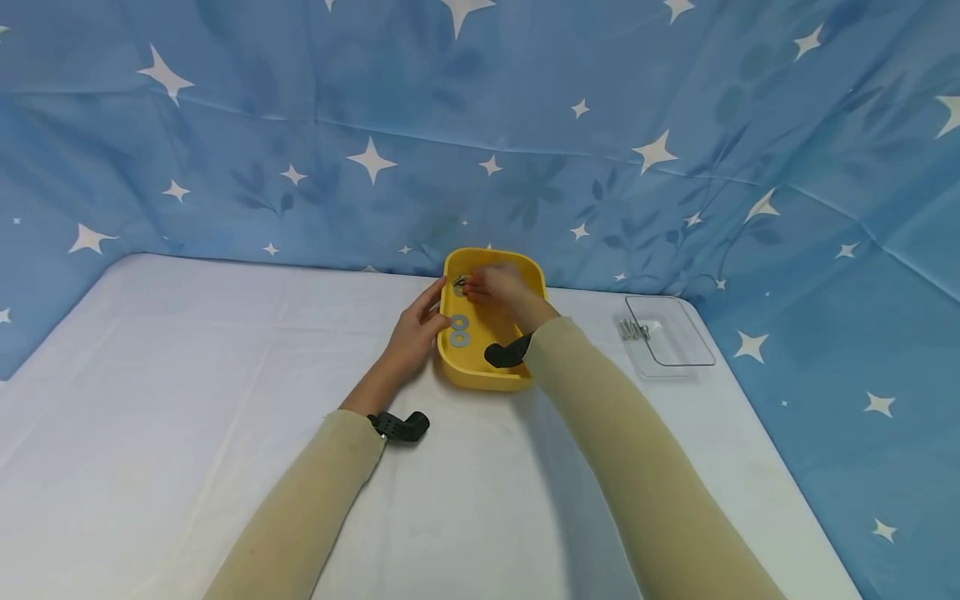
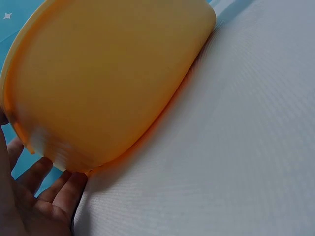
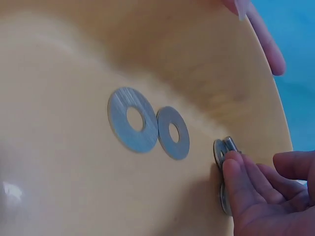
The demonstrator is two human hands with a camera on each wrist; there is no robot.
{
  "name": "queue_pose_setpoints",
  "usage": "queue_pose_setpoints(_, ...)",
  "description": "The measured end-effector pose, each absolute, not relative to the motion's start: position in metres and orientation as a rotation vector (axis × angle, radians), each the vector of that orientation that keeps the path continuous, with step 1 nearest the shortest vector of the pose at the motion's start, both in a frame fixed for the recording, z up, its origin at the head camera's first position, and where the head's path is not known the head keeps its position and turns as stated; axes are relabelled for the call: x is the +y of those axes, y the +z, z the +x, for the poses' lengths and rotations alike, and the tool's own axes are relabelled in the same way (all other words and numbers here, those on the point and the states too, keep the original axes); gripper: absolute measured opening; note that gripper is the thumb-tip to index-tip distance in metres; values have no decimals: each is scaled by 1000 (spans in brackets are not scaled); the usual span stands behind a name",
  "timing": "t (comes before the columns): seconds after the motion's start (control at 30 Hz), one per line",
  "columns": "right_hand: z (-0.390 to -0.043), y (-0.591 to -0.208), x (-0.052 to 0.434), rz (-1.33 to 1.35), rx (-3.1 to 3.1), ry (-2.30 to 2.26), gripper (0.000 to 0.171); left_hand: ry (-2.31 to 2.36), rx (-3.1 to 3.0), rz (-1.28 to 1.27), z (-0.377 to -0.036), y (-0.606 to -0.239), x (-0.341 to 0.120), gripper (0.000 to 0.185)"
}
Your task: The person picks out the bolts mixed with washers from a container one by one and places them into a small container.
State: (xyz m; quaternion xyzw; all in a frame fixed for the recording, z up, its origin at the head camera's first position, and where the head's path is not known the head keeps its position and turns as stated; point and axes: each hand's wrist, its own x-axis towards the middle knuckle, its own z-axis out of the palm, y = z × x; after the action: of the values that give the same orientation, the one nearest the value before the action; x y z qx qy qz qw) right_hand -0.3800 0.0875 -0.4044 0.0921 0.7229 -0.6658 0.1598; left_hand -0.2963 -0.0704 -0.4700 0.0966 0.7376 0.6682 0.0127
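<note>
A yellow tray [image 1: 487, 380] stands on the white table, and my left hand [image 1: 415, 332] grips its left wall. In the left wrist view, the fingertips [image 2: 71, 194] touch the tray's outer side. My right hand [image 1: 506, 292] reaches inside, near the far left corner. In the right wrist view, its fingers pinch a small metal bolt [image 3: 230, 143], mostly covered by the fingertips. Right behind those fingers lie metal washers [image 3: 225, 200], partly hidden. Two more flat washers, a larger one [image 3: 117, 118] and a neighbouring one [image 3: 184, 140], lie nearly touching on the tray floor.
To the right stands a clear plastic box [image 1: 678, 333] with several small metal screws [image 1: 632, 329] at its left side. A blue star-patterned curtain [image 1: 480, 192] hangs along the table's back and right edges. White cloth [image 1: 225, 375] covers the table.
</note>
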Motion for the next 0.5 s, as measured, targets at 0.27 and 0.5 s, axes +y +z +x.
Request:
queue_pose_setpoints(0.27, -383, -408, 78, 301, 2029, -1955, 34, 2103, 2289, 314, -296, -469, -71, 72)
queue_pose_setpoints(0.5, -383, -415, 78, 435, 2061, -1980, 29, 2113, 2274, 304, -298, -471, -71, 71)
